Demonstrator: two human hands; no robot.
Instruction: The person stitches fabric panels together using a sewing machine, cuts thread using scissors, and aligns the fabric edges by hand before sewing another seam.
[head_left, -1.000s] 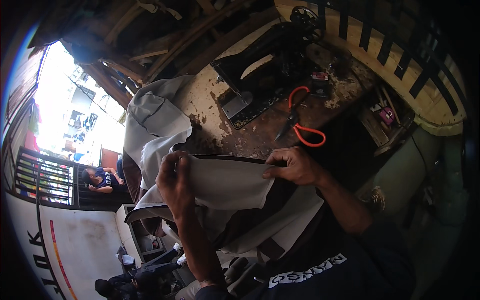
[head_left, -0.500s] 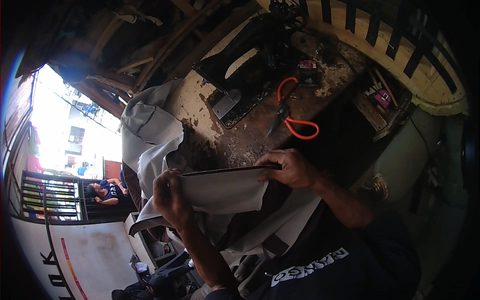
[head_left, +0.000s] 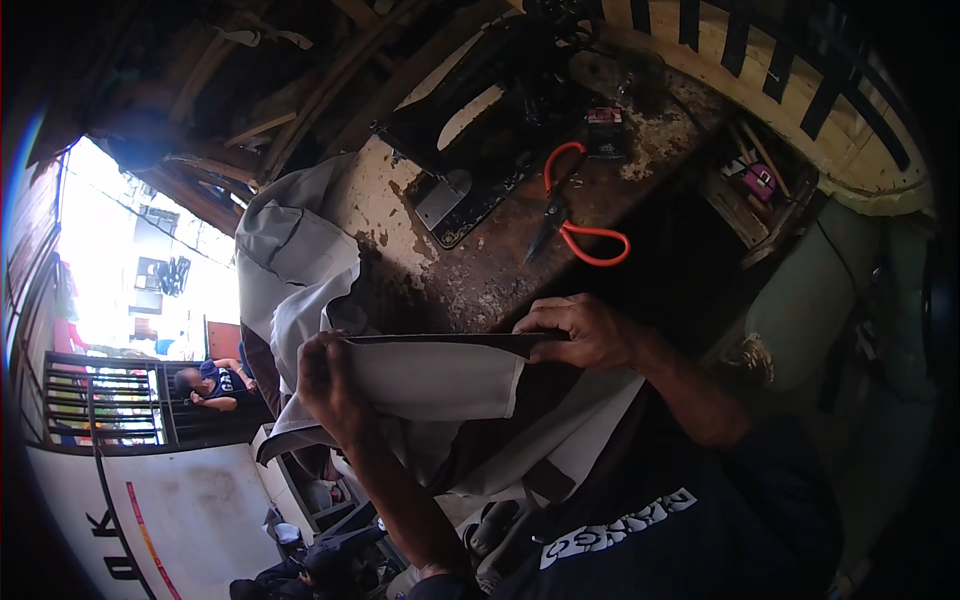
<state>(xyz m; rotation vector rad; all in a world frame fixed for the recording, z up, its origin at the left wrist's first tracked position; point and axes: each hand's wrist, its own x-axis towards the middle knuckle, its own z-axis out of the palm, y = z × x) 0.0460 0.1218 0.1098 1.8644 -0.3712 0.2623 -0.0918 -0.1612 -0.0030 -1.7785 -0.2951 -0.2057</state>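
My left hand is closed on the left end of a grey fabric panel with a dark brown band along its top edge. My right hand pinches that edge at the right. More grey and brown fabric hangs below and bunches leftward onto the worn wooden table. Beyond my hands, scissors with orange handles lie on the table, just right of a black sewing machine.
A small dark packet with a red top is beside the scissors. An open wooden drawer holds small items at the right, below a slatted wooden panel. Another person is by a black railing at the left.
My hands sit slightly farther apart, and more of the dark edge shows between them. The table, machine and scissors have shifted up and left in the picture as the view moved.
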